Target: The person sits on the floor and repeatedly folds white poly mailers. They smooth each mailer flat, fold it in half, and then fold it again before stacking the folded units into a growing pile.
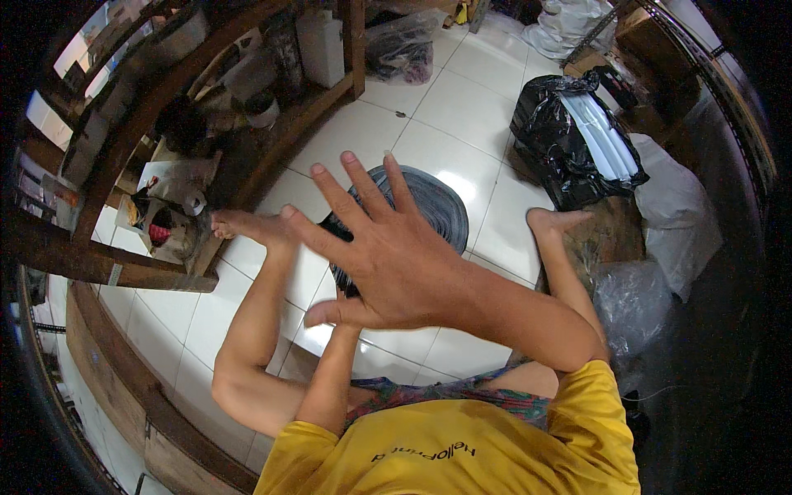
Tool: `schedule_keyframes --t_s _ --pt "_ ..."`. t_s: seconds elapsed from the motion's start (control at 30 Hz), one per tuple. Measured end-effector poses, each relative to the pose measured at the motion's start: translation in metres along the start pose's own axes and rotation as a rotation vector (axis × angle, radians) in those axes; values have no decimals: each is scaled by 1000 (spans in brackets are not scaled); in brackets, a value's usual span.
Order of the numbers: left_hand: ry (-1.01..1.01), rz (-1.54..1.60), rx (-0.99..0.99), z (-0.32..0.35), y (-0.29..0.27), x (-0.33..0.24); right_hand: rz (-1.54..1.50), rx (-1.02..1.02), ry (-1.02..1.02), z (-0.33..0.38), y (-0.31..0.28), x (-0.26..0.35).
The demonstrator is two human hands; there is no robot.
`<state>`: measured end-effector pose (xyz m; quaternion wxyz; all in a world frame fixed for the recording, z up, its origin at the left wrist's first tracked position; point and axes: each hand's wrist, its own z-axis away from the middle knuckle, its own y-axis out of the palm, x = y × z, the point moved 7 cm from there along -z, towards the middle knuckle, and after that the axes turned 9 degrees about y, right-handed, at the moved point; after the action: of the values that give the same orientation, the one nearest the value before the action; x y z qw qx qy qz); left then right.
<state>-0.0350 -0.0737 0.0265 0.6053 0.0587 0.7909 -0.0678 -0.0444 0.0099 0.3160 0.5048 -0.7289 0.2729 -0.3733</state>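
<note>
My right hand (388, 256) is raised in front of me, its back showing and all fingers spread wide, holding nothing. Behind it on the floor lies a round dark grey-black coil (445, 210) with ring-like layers, partly covered by the hand. What material the coil is made of, I cannot make out. My left forearm (328, 379) reaches forward between my legs toward the near left edge of the coil. The left hand is mostly hidden behind my right hand, so its fingers and anything in them do not show.
White floor tiles (462, 99) surround my bare feet. A wooden shelf (289, 124) with containers stands at left. At right, a black plastic bag (536, 124) holds pale blue-white flat pieces (598, 136), near a white sack (672, 214) and clear plastic (631, 297). Another clear bag (404, 49) lies far off.
</note>
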Motion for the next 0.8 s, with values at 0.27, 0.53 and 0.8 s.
schedule_keyframes --t_s 0.27,0.53,0.8 --pt "135 -282 84 -18 17 -41 146 37 102 12 -16 -33" --pt "-290 81 -25 27 13 48 152 15 68 -5 -19 -48" --pt "-234 690 -60 -2 25 -5 8 58 -48 -11 2 3"
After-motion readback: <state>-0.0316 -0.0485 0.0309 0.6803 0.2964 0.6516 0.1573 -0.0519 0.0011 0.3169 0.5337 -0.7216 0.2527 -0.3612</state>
